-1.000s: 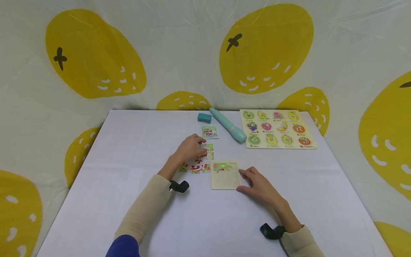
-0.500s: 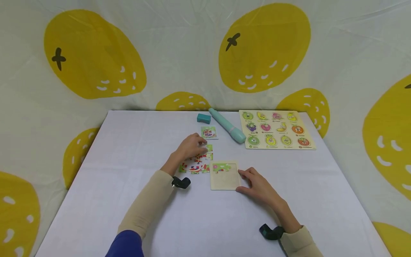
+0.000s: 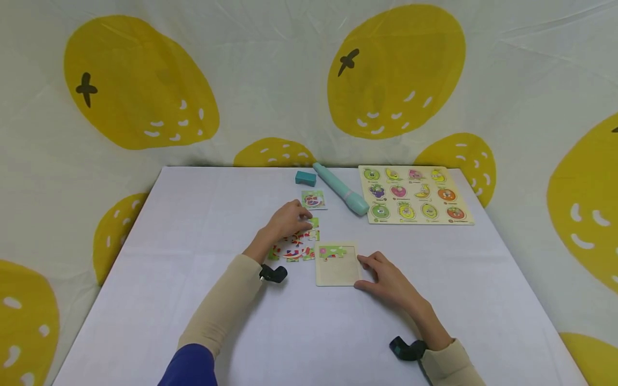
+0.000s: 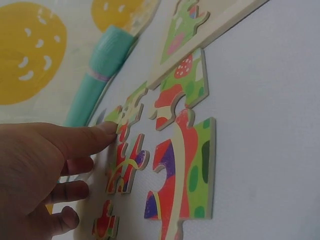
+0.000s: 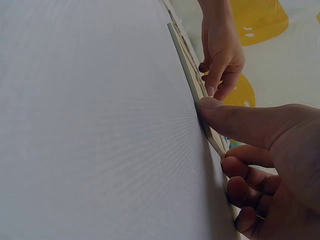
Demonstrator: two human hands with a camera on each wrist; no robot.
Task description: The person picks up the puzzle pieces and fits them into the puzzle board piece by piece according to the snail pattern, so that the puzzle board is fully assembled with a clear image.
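Left hand [image 3: 288, 221] slightly more curled at puzzle piece [image 3: 315, 222]

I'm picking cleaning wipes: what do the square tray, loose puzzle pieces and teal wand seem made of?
Square tray: probably wood or fibreboard, matte; its surface is plain pale beige.
Loose puzzle pieces: likely wood or board, printed; pale cut edges border coloured faces.
Teal wand: apparently smooth plastic, given its mostly even colour and rounded form.
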